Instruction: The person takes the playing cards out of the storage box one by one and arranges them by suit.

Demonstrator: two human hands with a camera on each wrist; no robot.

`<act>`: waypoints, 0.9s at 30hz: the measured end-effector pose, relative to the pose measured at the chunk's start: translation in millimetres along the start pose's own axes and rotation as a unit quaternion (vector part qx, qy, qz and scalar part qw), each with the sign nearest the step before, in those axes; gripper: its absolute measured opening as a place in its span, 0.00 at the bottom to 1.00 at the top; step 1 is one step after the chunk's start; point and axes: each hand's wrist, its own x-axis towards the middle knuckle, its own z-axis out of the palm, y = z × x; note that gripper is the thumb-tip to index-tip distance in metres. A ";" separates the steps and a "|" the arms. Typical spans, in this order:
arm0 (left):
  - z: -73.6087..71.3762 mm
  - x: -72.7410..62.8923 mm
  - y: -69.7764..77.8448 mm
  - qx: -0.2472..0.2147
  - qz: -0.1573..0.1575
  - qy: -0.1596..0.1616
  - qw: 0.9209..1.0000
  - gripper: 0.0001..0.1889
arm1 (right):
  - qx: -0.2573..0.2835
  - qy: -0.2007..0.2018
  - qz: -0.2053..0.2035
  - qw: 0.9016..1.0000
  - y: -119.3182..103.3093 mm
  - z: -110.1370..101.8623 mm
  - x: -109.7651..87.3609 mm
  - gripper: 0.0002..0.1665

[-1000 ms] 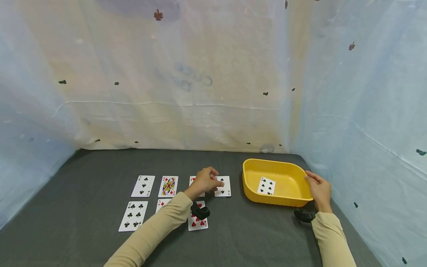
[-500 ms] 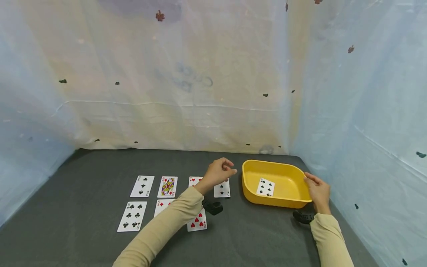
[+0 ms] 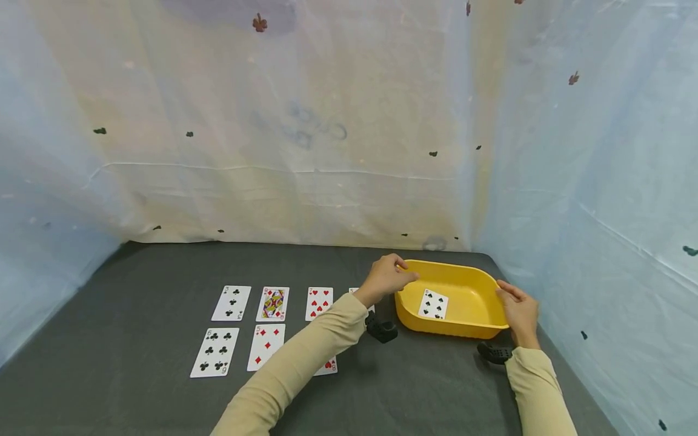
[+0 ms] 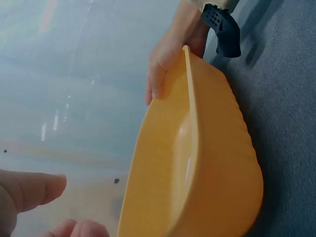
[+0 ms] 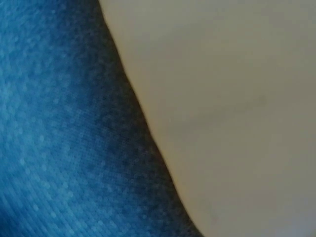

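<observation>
My left hand (image 3: pixel 388 278) hovers at the left end of a yellow plastic tray (image 3: pixel 474 290), thumb and fingers apart. In the left wrist view its thumb (image 4: pixel 39 190) and fingertips (image 4: pixel 89 229) show nothing between them. At the tray's right end, my right hand (image 3: pixel 521 315) grips the rim, seen also from the side in the left wrist view. Inside the tray lies a six of spades card (image 3: pixel 434 304). Behind my left wrist, a spade card (image 3: pixel 354 290) on the cloth is mostly hidden. The right wrist view is blurred and shows only a pale surface and dark cloth.
Left of the tray, face-up cards lie in two rows: a three of clubs (image 3: pixel 231 303), a diamond face card (image 3: pixel 272 304), a seven of hearts (image 3: pixel 319 301), a six of clubs (image 3: pixel 215 352), a five of diamonds (image 3: pixel 265 345) and a heart card (image 3: pixel 327 366) partly under my left arm.
My left hand has moved right from above the upper-row cards to the tray's left end, uncovering the seven of hearts. My right hand has stayed on the tray rim.
</observation>
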 end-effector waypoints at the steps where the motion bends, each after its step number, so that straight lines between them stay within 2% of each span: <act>1: 3.2 1.6 0.9 0.003 -0.003 -0.002 1.000 0.20 | 0.000 -0.001 -0.001 1.000 -0.2 0.0 -0.4 0.22; 5: 15.5 8.4 4.8 0.020 -0.002 -0.005 1.000 0.20 | -0.007 -0.003 -0.004 1.000 -1.2 -0.6 -1.5 0.23; 10: 28.9 16.1 6.2 0.042 -0.003 0.005 0.999 0.19 | 0.004 -0.006 -0.001 1.000 -2.0 -1.3 -1.9 0.23; 16: 47.0 21.8 0.0 0.057 -0.010 0.027 0.998 0.17 | 0.007 -0.015 0.001 1.000 -0.5 -1.2 -2.7 0.24; 22: 67.4 23.7 -3.7 0.068 0.001 0.026 0.997 0.17 | 0.008 -0.010 0.001 1.000 -1.0 -0.2 -3.2 0.23; 27: 81.5 26.8 -8.5 0.099 -0.002 0.032 0.995 0.17 | 0.010 -0.011 0.000 1.000 -1.5 1.1 -4.3 0.24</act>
